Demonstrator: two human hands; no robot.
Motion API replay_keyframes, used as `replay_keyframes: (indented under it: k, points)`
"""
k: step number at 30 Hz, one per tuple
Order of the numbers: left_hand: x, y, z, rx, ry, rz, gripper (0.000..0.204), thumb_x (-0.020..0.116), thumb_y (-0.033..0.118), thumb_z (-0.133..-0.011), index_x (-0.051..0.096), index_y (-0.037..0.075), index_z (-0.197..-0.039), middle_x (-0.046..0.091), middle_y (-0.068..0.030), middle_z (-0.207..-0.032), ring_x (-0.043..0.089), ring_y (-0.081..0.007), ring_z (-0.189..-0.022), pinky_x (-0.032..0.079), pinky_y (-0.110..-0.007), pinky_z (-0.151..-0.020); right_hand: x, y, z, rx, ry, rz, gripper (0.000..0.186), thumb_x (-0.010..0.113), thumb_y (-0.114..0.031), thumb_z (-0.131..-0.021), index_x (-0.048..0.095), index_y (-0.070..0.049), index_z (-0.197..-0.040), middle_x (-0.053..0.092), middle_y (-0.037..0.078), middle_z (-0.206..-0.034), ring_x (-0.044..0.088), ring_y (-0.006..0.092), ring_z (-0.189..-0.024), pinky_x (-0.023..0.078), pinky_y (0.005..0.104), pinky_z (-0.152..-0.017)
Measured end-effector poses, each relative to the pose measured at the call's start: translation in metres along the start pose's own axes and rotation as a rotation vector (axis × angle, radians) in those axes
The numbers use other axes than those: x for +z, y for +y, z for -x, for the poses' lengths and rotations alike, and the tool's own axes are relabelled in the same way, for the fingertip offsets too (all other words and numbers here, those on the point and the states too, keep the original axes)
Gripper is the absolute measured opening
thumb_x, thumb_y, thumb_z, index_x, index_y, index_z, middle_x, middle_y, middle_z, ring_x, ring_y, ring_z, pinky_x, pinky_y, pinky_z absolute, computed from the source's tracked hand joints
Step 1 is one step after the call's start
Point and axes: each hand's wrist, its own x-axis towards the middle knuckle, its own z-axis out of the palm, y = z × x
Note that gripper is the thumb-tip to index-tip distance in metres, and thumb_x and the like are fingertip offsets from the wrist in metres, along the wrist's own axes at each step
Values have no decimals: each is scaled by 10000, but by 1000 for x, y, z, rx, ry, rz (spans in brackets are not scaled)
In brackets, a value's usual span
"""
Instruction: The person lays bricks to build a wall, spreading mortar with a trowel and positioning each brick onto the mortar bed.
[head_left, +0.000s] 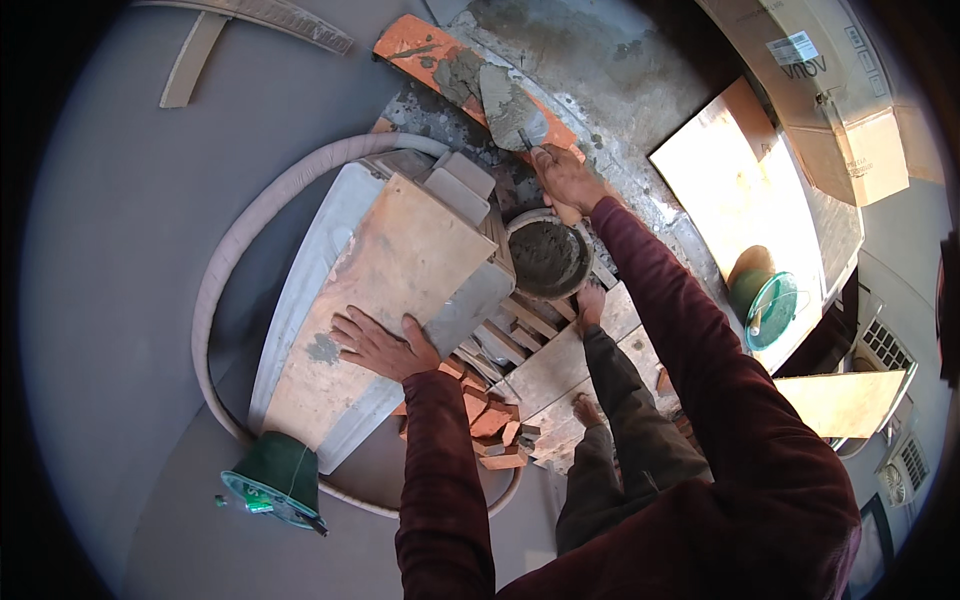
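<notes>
My right hand (572,182) is closed round the handle of a trowel (508,108). Grey mortar coats the trowel's blade, which lies over a long orange brick surface (405,38) smeared with more mortar. Below that hand stands a round bucket (513,222) with wet grey mortar (548,256) in it. My left hand (386,342) rests palm down, fingers spread, on a wooden board (420,235). A grey mortar smudge marks the board beside the fingertips.
Broken orange bricks (492,418) are heaped right of my left forearm. A green bucket (275,470) sits at the board's lower end, another green bucket (770,305) at the right. Cardboard boxes (845,120) stand at the upper right. A thick wrapped hose (215,290) curves along the left.
</notes>
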Motion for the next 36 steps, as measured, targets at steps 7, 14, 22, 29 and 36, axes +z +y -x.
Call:
replay_keyframes:
  k: [7,14,22,29,36]
  points:
    - [3,1,2,-38,-64,-50,795,363,554,-901,213,47,-1494,154,-209,-1556,81,-428,-1434,29,-616,-1108,14,72,-5,-189,222,416,429,364,-379,-1004,517,12,-1088,594,162,-780,605,246,-617,494,385,-616]
    - [-3,4,0,-25,-59,-45,807,360,558,-898,207,35,-1493,141,-209,-1558,70,-412,-1440,24,-600,-1118,7,-25,-22,-92,10,194,440,380,-316,-980,521,76,-1122,612,313,-1024,569,430,-1083,433,479,-907]
    - [-4,-4,4,-37,-51,-46,811,347,580,-897,220,42,-1491,152,-211,-1555,75,-421,-1437,25,-604,-1115,-26,15,54,-5,201,714,388,505,-293,-920,486,36,-1125,614,296,-1018,633,407,-957,510,484,-804]
    - [3,4,4,-29,-53,-41,822,319,604,-898,236,33,-1484,169,-211,-1551,95,-415,-1435,46,-599,-1114,-4,-27,-39,-83,321,894,505,580,-188,-857,422,88,-1249,512,275,-1222,621,379,-1019,519,418,-869]
    - [-2,-2,4,-28,-34,-51,856,296,653,-890,235,42,-1486,177,-204,-1550,110,-416,-1431,61,-611,-1109,-67,3,55,-103,157,471,374,492,-348,-947,593,4,-1025,625,175,-775,659,277,-769,535,412,-691]
